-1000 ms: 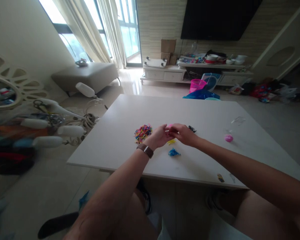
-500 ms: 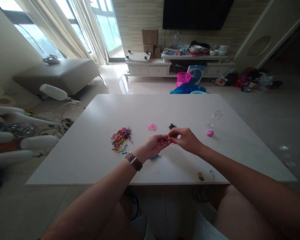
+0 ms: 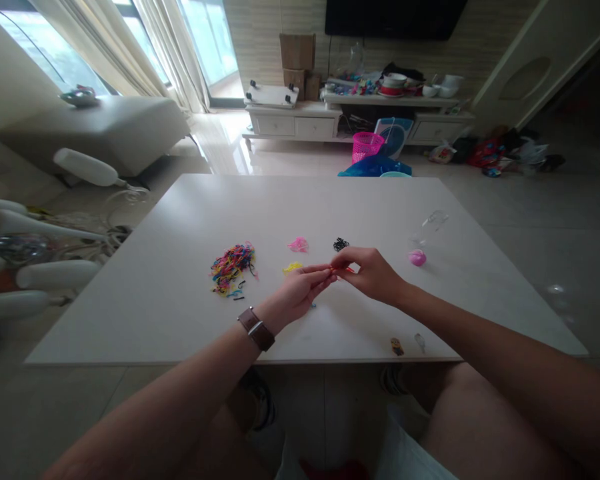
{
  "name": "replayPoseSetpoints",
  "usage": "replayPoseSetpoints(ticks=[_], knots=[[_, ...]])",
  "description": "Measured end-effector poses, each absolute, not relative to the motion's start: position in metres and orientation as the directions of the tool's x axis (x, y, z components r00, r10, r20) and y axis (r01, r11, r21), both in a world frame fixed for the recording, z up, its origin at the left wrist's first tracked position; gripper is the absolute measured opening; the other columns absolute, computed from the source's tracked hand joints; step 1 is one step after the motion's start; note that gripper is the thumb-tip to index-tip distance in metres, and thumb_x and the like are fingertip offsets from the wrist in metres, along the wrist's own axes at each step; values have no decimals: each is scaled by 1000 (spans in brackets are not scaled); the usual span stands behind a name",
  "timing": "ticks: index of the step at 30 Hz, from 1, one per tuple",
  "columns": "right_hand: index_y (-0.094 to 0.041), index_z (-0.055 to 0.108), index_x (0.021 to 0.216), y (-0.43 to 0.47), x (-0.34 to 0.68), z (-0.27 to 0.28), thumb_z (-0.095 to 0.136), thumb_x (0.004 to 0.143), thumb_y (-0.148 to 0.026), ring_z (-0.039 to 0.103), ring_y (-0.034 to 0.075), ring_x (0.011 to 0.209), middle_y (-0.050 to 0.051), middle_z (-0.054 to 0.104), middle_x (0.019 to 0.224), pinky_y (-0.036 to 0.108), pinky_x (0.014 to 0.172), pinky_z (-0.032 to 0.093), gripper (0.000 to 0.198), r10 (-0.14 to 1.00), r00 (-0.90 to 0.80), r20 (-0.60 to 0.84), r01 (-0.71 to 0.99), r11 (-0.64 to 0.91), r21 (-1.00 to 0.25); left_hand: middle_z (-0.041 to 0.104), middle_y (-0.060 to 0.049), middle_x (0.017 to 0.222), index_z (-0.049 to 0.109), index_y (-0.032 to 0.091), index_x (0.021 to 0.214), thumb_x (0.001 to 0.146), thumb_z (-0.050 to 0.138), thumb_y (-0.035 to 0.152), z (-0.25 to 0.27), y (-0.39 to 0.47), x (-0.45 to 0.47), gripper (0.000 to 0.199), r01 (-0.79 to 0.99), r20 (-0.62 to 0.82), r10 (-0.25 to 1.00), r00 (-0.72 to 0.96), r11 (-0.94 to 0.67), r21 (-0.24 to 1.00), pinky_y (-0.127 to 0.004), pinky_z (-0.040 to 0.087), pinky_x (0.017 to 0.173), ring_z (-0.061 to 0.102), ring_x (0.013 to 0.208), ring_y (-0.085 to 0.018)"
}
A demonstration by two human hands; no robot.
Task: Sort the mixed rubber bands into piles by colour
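Observation:
My left hand [image 3: 300,293], with a brown watch on the wrist, is turned partly palm up with its fingers together and curled around small rubber bands that are mostly hidden. My right hand [image 3: 375,273] meets it from the right, thumb and forefinger pinched at the left fingertips on a tiny reddish band. Around the hands lie sorted bands: a pink pile [image 3: 298,245], a black pile [image 3: 341,245], a yellow pile [image 3: 293,267] and some red ones [image 3: 350,269], partly covered by my right hand. A larger mixed pile of coloured rubber bands [image 3: 233,268] lies to the left.
On the white table [image 3: 155,320], a pink ball-like item [image 3: 417,258] and a clear plastic piece [image 3: 436,219] lie to the right. A yellow figure charm [image 3: 397,346] and a small clear item [image 3: 420,343] sit near the front edge. Lamp arms [image 3: 87,167] stand left of the table.
The view has shifted slightly. My left fingers have closed up more, hiding the dark bands seen in them before. The yellow pile shows more; the blue bands are now mostly covered.

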State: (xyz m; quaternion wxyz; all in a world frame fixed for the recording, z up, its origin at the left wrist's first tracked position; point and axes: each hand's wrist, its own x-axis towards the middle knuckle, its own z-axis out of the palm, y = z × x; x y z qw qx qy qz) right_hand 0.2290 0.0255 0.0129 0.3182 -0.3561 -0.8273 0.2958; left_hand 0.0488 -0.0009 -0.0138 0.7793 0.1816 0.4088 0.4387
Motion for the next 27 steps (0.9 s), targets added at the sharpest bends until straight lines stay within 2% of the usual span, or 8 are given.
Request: replayPoseSetpoints(ticks=[13,19,23,27], knots=[[-19,70,84,28,228,8,68,79,-18,71,18,77,2,74,81,30,72,57,6,865,-448,229,377,414,-829,73,-11,83,72,8,78,87,62,-1,-6,-1,45,16,-488,-472,839,270,542,684,-25,54,97,70,80,-12],[-19,70,82,43,240,3,67,78,-21,70,18,76,3,74,81,32,76,57,5,887,-380,262,454,426,-783,73,-11,84,71,8,78,83,68,0,-3,8,33,10,-452,-465,872,155,481,751,-30,56,96,71,78,-14],[-19,71,80,60,256,-18,65,75,-17,69,18,73,3,73,77,31,75,56,8,890,-420,176,587,415,-696,72,-12,79,72,7,73,76,76,2,-14,21,12,7,-316,-459,883,98,465,827,-31,57,92,69,72,-13],[-19,71,82,69,267,-37,66,76,-17,69,18,76,3,74,79,31,76,55,8,897,-432,91,658,383,-648,73,-12,79,72,7,71,73,79,4,-30,34,-6,7,-235,-477,878,27,469,851,-30,58,90,69,71,-14]])
